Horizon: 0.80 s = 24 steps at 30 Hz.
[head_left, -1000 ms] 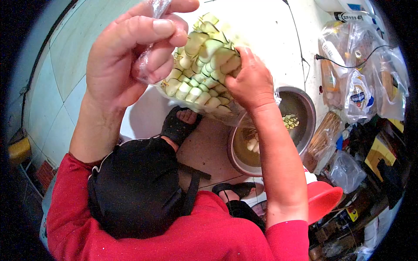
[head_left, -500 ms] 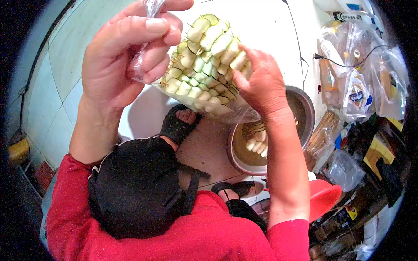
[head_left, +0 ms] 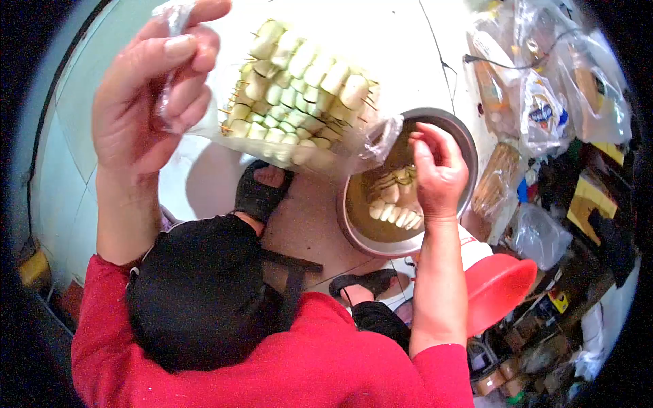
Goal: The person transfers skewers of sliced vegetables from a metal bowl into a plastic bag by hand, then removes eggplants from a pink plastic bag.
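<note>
Plastic film (head_left: 175, 19), cut off above, is clenched in left hand (head_left: 144, 95); empty right hand (head_left: 442, 168) partly hides basin (head_left: 445, 124)

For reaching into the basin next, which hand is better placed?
Right, I'd judge: the right hand is over the basin, near the pale slices, while the left hand grips the plastic bag.
</note>
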{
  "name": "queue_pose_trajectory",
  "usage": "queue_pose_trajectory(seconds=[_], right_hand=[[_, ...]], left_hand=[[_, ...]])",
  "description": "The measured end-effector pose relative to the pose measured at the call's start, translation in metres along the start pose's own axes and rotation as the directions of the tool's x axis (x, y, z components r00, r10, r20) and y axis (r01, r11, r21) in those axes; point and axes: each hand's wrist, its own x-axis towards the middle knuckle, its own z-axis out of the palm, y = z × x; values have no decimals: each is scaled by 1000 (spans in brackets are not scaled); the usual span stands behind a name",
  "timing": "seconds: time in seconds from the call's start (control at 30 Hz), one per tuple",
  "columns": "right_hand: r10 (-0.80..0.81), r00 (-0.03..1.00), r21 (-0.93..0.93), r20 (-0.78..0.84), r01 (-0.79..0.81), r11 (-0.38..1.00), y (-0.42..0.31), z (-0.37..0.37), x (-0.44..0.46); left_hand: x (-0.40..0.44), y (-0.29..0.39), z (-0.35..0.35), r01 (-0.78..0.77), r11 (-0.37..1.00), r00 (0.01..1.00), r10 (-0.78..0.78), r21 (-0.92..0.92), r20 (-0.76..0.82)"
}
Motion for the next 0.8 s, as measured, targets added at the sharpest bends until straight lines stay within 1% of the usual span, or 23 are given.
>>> queue_pose_trajectory(seconds=[0.03, 0.07, 0.1, 0.13, 0.2, 0.23, 0.27, 0.3, 0.33, 0.37, 0.4, 0.43, 0.47, 0.53, 0.57, 0.6, 0.63, 0.67, 0.73, 0.77, 0.8], right_hand=[[179, 977, 91, -114, -169, 981, 14, -16, -10], [295, 929, 146, -226, -267, 953, 37, -32, -23], [378, 876, 157, -299, -346, 925, 60, -45, -40], [455, 810, 175, -369, -420, 890, 78, -57, -57], [651, 600, 272, -465, -603, 750, 91, -62, -90], [646, 603, 247, -469, -612, 751, 131, -68, -117], [725, 520, 365, -452, -634, 682, 124, -60, -132], [821, 522, 387, -232, -725, 570, 116, -59, -147], [918, 376, 443, -127, -806, 392, 109, -50, -162], [956, 294, 482, 26, -841, 245, 103, -42, -173], [981, 151, 490, 125, -869, 72, 89, -31, -173], [971, 78, 521, 225, -852, -52, 95, -23, -182], [972, 32, 551, 234, -828, -105, 98, -15, -185], [978, 49, 659, 201, -746, -98, 105, -9, -182], [978, 47, 659, 201, -745, -100, 119, -7, -180], [980, 74, 754, 184, -651, -92, 140, -4, -180], [981, 100, 834, 164, -545, -84, 158, -2, -181], [981, 103, 833, 164, -547, -82, 166, -3, -181], [954, 235, 892, 185, -448, -62, 184, -5, -182], [968, 163, 878, 190, -469, -93, 181, -8, -180], [968, 164, 877, 191, -471, -93, 178, -10, -180]], left_hand=[[0, 1, -1, 7, 999, 1000, -7, 46, 3], [0, 1, -3, 14, 996, 1000, -15, 88, 9], [1, 1, -6, 20, 996, 999, -23, 87, 25], [5, 1, -2, 7, 999, 994, -13, 47, 113], [3, 0, -3, -4, 997, 997, -2, 83, 71], [5, -2, -4, 9, 1000, 990, -12, 22, 143], [5, -5, -5, 16, 1000, 987, -19, 19, 157], [6, -6, -4, 13, 999, 992, -18, 39, 125], [7, -7, -4, 10, 998, 995, -16, 60, 93], [7, -9, -4, 18, 998, 992, -25, 53, 125], [9, -10, 1, 26, 998, 990, -33, 54, 135], [9, -11, 4, 31, 997, 990, -39, 66, 133], [10, -12, 7, 34, 996, 991, -44, 79, 129], [10, -15, 13, 32, 995, 990, -44, 91, 134], [9, -17, 14, 29, 995, 991, -42, 100, 131], [9, -17, 15, 28, 995, 991, -41, 100, 129], [8, -17, 16, 31, 990, 993, -47, 140, 109], [8, -17, 17, 36, 983, 995, -52, 180, 88], [6, -18, 21, 39, 979, 997, -52, 202, 58], [5, -18, 23, 47, 973, 998, -56, 224, 30], [5, -19, 24, 47, 973, 998, -55, 225, 28]])
